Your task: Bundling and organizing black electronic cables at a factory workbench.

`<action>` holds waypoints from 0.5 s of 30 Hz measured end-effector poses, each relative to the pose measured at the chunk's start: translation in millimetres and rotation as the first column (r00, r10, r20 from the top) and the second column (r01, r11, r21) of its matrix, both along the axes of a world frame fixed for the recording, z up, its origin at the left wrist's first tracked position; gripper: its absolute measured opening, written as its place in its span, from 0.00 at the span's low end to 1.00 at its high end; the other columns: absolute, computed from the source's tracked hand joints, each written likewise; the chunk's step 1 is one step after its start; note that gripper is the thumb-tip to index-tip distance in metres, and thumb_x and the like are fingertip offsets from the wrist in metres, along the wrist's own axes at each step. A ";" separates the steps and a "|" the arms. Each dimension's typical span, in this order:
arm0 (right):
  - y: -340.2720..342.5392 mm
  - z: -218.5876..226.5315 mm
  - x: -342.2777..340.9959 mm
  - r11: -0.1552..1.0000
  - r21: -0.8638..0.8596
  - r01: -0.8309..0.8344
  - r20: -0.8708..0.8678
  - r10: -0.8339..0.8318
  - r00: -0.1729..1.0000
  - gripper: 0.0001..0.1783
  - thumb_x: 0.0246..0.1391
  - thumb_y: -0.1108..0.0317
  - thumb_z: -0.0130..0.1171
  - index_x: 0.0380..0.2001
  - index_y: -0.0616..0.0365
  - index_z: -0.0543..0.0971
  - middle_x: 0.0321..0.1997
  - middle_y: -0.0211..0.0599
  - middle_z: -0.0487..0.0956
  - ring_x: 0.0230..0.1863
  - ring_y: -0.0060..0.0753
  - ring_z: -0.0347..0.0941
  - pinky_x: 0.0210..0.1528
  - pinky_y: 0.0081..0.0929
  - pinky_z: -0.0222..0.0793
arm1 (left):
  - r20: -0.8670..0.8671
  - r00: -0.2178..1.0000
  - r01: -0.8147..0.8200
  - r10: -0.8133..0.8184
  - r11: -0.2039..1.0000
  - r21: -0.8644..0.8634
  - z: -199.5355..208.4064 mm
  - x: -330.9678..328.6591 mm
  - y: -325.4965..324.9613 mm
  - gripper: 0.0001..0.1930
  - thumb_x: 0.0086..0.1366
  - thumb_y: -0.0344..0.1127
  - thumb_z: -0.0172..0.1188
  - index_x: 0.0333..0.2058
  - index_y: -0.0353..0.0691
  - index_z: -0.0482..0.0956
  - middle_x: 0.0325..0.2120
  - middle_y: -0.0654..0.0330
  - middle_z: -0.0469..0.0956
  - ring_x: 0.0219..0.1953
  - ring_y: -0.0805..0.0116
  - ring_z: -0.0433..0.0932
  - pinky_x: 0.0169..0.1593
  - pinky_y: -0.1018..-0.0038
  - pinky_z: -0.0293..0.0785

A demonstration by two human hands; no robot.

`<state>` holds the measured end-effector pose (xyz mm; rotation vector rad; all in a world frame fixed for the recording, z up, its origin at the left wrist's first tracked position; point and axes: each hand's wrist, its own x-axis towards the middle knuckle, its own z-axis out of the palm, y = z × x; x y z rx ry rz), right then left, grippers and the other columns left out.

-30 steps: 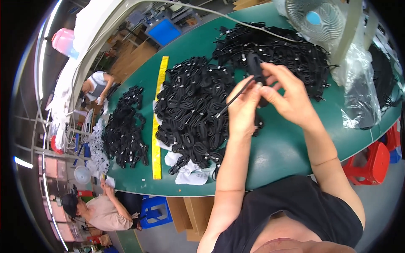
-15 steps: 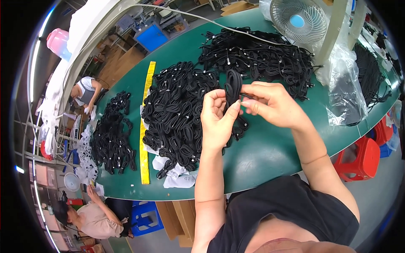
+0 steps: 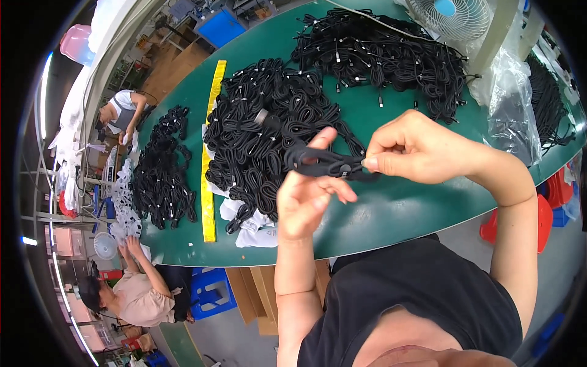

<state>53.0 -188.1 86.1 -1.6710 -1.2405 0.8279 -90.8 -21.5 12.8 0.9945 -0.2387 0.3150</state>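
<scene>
A bundle of coiled black cable (image 3: 327, 164) is stretched sideways between my hands, above the green table. My right hand (image 3: 422, 150) pinches its right end between thumb and fingers. At the other end my left hand (image 3: 301, 205) has its fingers loosely spread around the loops, one finger up behind them and others below. Motion blurs these loops a little. Behind my left hand lies a big pile of similar coiled black cables (image 3: 263, 122), with a short dark cylinder with a silvery end (image 3: 263, 117) on top.
A yellow strip (image 3: 214, 153) separates the pile from more coiled cables (image 3: 160, 171) at left. Loose black cables (image 3: 379, 49) lie at the far side, near a fan (image 3: 449, 18) and a clear plastic bag (image 3: 510, 104). Two people work at left. Red stools (image 3: 544, 223) stand at right.
The cable bundle has turned from upright to sideways. My right hand has moved right and pinches its end; my left fingers have loosened and spread. The whole view has shifted slightly.
</scene>
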 end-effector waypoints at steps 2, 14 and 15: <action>-4.3 -3.8 -7.0 1.000 0.012 -0.002 0.057 0.002 0.998 0.11 0.49 0.68 0.54 0.19 0.64 0.75 0.12 0.33 0.68 0.15 0.17 0.59 0.18 0.21 0.57 | 0.029 0.992 -0.124 0.124 0.992 -0.009 -5.2 3.7 -22.3 0.33 0.56 0.36 0.59 0.57 0.34 0.54 0.46 0.39 0.68 0.23 0.66 0.75 0.27 0.78 0.72; -15.4 -56.2 -35.9 0.900 0.426 -0.088 0.654 -0.240 0.718 0.08 0.41 0.72 0.60 0.23 0.59 0.70 0.20 0.34 0.66 0.19 0.34 0.69 0.17 0.28 0.64 | -0.072 0.959 -0.281 0.273 0.949 -0.144 -27.6 1.4 -53.5 0.13 0.61 0.33 0.54 0.41 0.36 0.62 0.36 0.49 0.73 0.12 0.79 0.66 0.16 0.85 0.63; -13.6 -57.2 -36.8 0.884 0.462 -0.069 0.617 -0.265 0.741 0.08 0.41 0.72 0.60 0.23 0.59 0.70 0.20 0.34 0.66 0.19 0.34 0.69 0.16 0.28 0.64 | -0.074 0.958 -0.285 0.276 0.948 -0.146 -29.5 1.8 -52.0 0.13 0.61 0.33 0.54 0.41 0.36 0.62 0.36 0.49 0.73 0.12 0.79 0.66 0.16 0.85 0.63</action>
